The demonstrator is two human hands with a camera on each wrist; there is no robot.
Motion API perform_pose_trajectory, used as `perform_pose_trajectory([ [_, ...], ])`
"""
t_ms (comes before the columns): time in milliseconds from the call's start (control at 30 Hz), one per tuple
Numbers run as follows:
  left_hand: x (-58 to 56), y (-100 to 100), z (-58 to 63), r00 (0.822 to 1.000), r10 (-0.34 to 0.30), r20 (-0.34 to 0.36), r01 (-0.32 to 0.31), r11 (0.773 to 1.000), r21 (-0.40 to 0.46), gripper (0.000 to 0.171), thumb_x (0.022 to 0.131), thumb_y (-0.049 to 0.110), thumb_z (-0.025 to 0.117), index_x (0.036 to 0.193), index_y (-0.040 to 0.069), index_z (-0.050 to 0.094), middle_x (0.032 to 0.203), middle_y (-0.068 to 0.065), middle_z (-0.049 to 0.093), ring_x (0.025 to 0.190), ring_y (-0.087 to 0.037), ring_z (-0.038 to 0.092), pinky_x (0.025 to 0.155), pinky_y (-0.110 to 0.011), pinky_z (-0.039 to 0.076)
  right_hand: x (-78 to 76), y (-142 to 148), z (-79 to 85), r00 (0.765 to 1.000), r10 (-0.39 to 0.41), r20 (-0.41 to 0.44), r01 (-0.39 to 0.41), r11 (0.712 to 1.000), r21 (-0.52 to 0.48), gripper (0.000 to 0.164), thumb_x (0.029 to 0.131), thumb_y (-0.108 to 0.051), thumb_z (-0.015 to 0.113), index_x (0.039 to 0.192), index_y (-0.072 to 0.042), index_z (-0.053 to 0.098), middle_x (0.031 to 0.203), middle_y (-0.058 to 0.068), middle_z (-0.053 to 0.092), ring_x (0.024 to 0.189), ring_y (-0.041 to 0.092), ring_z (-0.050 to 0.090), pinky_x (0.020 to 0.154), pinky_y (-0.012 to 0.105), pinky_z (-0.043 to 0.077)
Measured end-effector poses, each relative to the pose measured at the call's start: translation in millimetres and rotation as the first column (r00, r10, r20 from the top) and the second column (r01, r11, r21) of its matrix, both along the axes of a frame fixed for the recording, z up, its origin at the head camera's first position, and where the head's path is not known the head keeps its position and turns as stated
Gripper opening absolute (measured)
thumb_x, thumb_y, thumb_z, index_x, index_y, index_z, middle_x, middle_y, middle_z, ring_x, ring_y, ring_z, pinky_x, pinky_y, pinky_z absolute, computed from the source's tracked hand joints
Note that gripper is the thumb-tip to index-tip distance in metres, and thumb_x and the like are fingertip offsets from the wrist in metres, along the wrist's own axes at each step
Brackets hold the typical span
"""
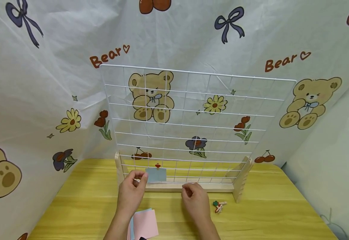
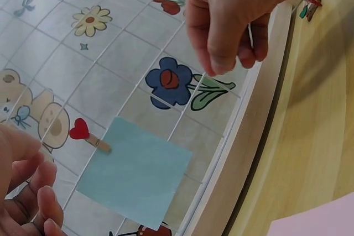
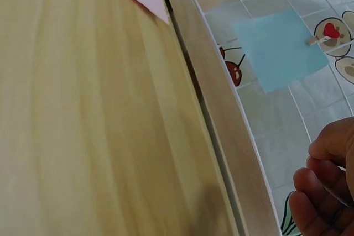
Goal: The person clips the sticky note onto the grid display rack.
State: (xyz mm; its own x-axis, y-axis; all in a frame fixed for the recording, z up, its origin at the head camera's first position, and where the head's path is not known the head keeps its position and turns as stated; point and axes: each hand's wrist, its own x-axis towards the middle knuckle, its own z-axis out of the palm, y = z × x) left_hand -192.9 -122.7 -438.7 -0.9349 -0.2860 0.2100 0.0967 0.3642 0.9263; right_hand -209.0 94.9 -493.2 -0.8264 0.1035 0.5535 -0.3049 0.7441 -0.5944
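A light blue paper note [image 1: 156, 175] hangs low on the white wire grid panel [image 1: 198, 72], held by a small wooden clothespin with a red heart [image 2: 80, 129]. My left hand [image 1: 131, 193] is just left of the note, its fingers loosely bent; in the left wrist view they stand apart from the paper and hold nothing. To the right of the note, my right hand [image 1: 196, 201] is in front of the grid's lower edge. Its fingers are loosely curled, with nothing visible between them in the right wrist view [image 3: 326, 181].
Wooden feet and a crossbar [image 1: 189, 187] support the grid. Pink and blue paper notes [image 1: 145, 223] lie on the wood-grain table [image 1: 81, 200] beside my left forearm. Several small decorated clothespins [image 1: 218, 207] lie right of my right hand. Behind hangs a bear-printed cloth [image 1: 174, 43].
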Motion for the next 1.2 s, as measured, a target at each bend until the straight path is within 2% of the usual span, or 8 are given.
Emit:
perform_pose_trajectory([
  [233, -1.2, 0, -1.0, 1.0, -0.006, 0.0, 0.006, 1.0, -0.024, 0.014, 0.098, 0.026, 0.07, 0.105, 0.014, 0.071, 0.096, -0.003, 0.066, 0.073, -0.011, 0.054, 0.06, -0.024, 0.045, 8.4, 15, -4.9, 0.997, -0.009, 0.08, 0.012, 0.999, -0.044, 0.009, 0.083, -0.002, 0.078, 0.084, -0.011, 0.078, 0.074, -0.008, 0.066, 0.065, -0.001, 0.055, 0.06, 0.019, 0.05],
  [467, -1.7, -1, -3.3, 1.0, -0.02, 0.01, 0.021, 0.999, -0.031, 0.014, 0.099, 0.027, 0.069, 0.104, 0.014, 0.071, 0.097, -0.002, 0.067, 0.072, -0.011, 0.055, 0.058, -0.024, 0.045, 16.0, 33, -3.6, 0.986, -0.057, 0.158, 0.068, 0.996, -0.064, 0.011, 0.085, -0.001, 0.075, 0.088, -0.011, 0.079, 0.077, -0.006, 0.067, 0.067, 0.001, 0.057, 0.061, 0.019, 0.05],
  [700, -2.9, -1, -5.6, 1.0, -0.025, 0.018, 0.026, 0.998, -0.052, 0.012, 0.098, 0.025, 0.07, 0.104, 0.015, 0.072, 0.096, -0.002, 0.068, 0.072, -0.01, 0.054, 0.057, -0.024, 0.045, 16.3, 49, -5.9, 0.984, -0.103, 0.145, 0.11, 0.993, -0.043, 0.011, 0.085, -0.001, 0.075, 0.088, -0.011, 0.079, 0.078, -0.005, 0.068, 0.068, 0.002, 0.057, 0.062, 0.02, 0.05],
  [967, -3.7, -1, -10.1, 0.996, -0.074, 0.044, 0.076, 0.995, -0.062, 0.006, 0.097, 0.023, 0.071, 0.1, 0.017, 0.072, 0.091, 0.0, 0.068, 0.072, -0.01, 0.054, 0.055, -0.024, 0.044, 15.9, 70, 0.9, 0.95, -0.155, 0.272, 0.18, 0.981, -0.071, 0.008, 0.09, -0.01, 0.072, 0.094, -0.012, 0.079, 0.083, -0.003, 0.068, 0.074, 0.008, 0.059, 0.065, 0.023, 0.05],
  [1033, -3.6, 0, -11.1, 0.994, -0.092, 0.052, 0.095, 0.994, -0.056, 0.007, 0.097, 0.024, 0.071, 0.1, 0.018, 0.071, 0.092, 0.0, 0.068, 0.072, -0.011, 0.054, 0.055, -0.024, 0.044, 15.8, 74, 2.9, 0.947, -0.162, 0.278, 0.189, 0.979, -0.072, 0.008, 0.09, -0.01, 0.072, 0.095, -0.012, 0.078, 0.084, -0.002, 0.068, 0.075, 0.008, 0.059, 0.066, 0.023, 0.049],
  [1200, -2.4, 1, -11.4, 0.983, -0.159, 0.095, 0.164, 0.985, -0.045, 0.011, 0.097, 0.025, 0.071, 0.103, 0.016, 0.072, 0.097, 0.0, 0.068, 0.073, -0.012, 0.054, 0.058, -0.025, 0.046, 13.0, 86, 4.2, 0.961, -0.184, 0.205, 0.195, 0.98, -0.037, 0.007, 0.087, -0.004, 0.074, 0.09, -0.008, 0.078, 0.079, 0.001, 0.07, 0.07, 0.007, 0.059, 0.063, 0.022, 0.05],
])
